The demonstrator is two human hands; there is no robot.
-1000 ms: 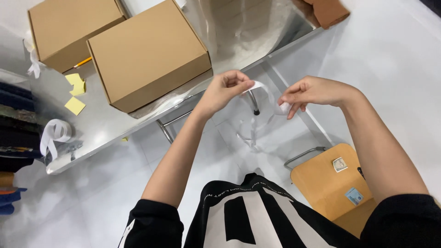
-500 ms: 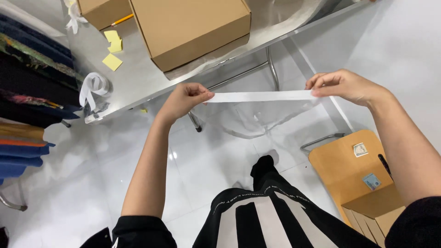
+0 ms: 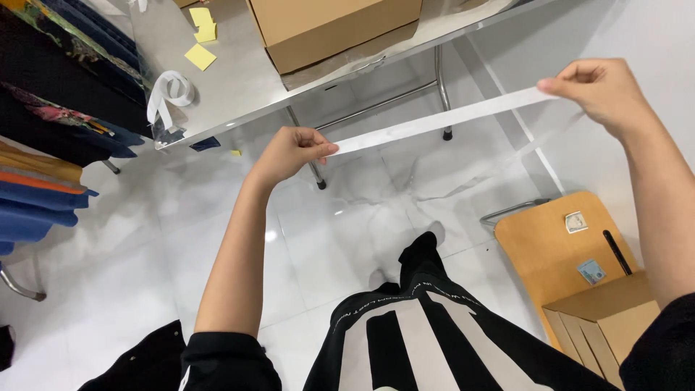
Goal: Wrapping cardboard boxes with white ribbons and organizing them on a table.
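The left hand [image 3: 289,152] is closed, its thumb and fingers pinching one end of a long white strip [image 3: 441,119], which looks like tape or paper. The strip runs taut up and to the right, in the air over the white tiled floor [image 3: 145,239] and in front of the metal desk [image 3: 246,87]. The right hand [image 3: 604,94] pinches the other end between thumb and curled fingers, held higher than the left.

On the desk, from left: a loose roll of white strip [image 3: 170,90], yellow sticky notes [image 3: 200,43], then a closed brown cardboard box [image 3: 333,29]; its contents cannot be seen. At lower right an open cardboard box [image 3: 615,326] stands by a tan board with small stickers [image 3: 557,246]; its inside is out of view
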